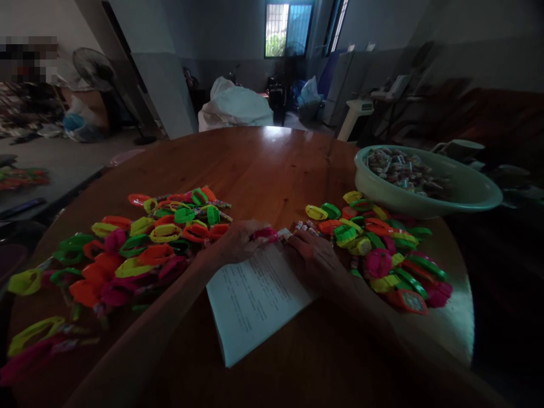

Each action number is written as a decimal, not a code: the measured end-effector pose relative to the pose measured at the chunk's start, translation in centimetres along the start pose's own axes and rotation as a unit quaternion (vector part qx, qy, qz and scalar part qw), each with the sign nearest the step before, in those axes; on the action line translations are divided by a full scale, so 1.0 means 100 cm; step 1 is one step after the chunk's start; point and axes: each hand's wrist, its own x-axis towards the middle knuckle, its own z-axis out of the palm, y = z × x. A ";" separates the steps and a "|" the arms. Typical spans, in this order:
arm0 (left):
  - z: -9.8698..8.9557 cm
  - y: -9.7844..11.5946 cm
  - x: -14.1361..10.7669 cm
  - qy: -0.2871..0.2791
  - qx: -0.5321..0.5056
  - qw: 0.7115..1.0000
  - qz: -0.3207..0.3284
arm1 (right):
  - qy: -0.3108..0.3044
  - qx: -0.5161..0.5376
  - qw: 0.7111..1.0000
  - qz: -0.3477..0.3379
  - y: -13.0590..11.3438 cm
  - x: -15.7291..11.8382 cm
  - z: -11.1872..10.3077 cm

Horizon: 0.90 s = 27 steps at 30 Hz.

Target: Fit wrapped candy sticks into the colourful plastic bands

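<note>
Your bare left forearm (144, 328) and right forearm (382, 317) reach in over the near edge of a round, reddish-brown wooden table (272, 170). Between them, near the middle, lies a thin stack of white printed paper (250, 306), tilted to the table's near edge.

At the far end of that paper, your left hand (243, 241) has its fingers closed around a bright pink plastic piece (267, 233). Your right hand (314, 252) meets it with bent fingers, the tips at a small pale wrapped end (284, 233); you cannot tell from here whether they pinch it or only touch it. Small printed cylinders (308, 226) lie just beyond your right fingers.

Toward the table's left edge spreads a loose heap of yellow, green, orange and pink watch-shaped plastic toys (108, 266), several with slim patterned sticks beside or attached to them. A second, smaller heap of similar toys (378, 262) sits toward the right edge, just in front of a wide, pale green plastic basin (429, 203) holding many small wrapped pieces (399, 167).

The work looks partway along: one piece is in hand between two sizeable heaps, though which heap is finished cannot be told.
</note>
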 end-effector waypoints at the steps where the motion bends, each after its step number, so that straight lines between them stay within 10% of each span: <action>1: -0.001 0.001 0.000 -0.006 -0.004 1.000 0.000 | -0.009 -0.009 1.000 -0.003 0.000 0.001 -0.002; 27: 0.002 0.014 0.000 -0.019 0.106 0.994 0.018 | -0.180 -0.178 0.963 -0.096 -0.010 0.022 -0.016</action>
